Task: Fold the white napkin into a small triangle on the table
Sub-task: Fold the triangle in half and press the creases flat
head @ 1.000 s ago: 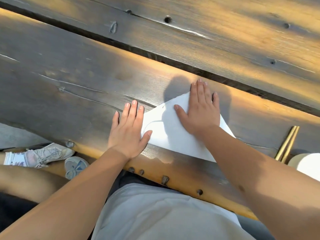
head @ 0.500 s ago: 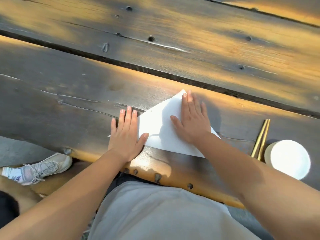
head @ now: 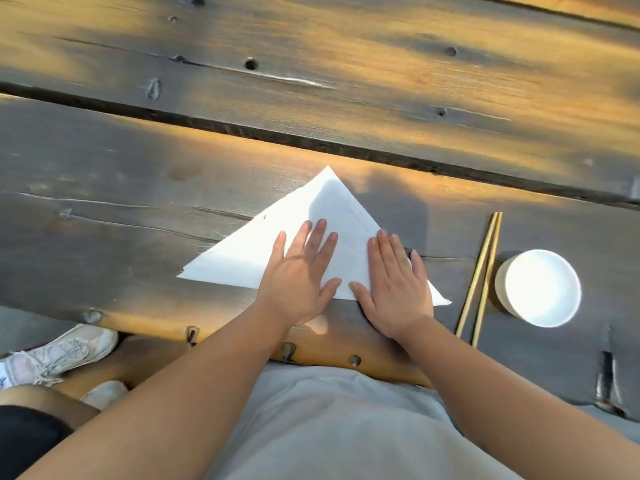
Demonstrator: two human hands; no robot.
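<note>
A white paper napkin (head: 273,252), folded into a flat triangle, lies on the near plank of a dark, weathered wooden table (head: 104,188). Its apex points away from the person, beyond the fingertips of both hands, and its long edge runs beneath the palms, close to the table's near edge. The left hand (head: 299,277) rests palm-down on the middle of the napkin, fingers straight and slightly spread, the thumb angled out toward the right hand. The right hand (head: 394,285) lies palm-down just beside it, fingers straight and held close together, covering the right part of the triangle; its heel sits on bare wood past the napkin's long edge, and its thumb reaches toward the left thumb, the two tips near but apart. The left corner of the napkin extends well out to the far side of the left hand and is uncovered. The right corner shows just outside the right hand.

Farther out from the right hand, a pair of pale wooden chopsticks (head: 479,277) lies on the table, side by side and slanted. Just beyond them stands a small round white bowl (head: 538,287). A dark gap between planks crosses the table beyond the napkin's apex. Below the table edge, beneath the forearms, a light grey garment (head: 329,427) is visible. Well out from the left forearm is a white laced sneaker (head: 59,356).
</note>
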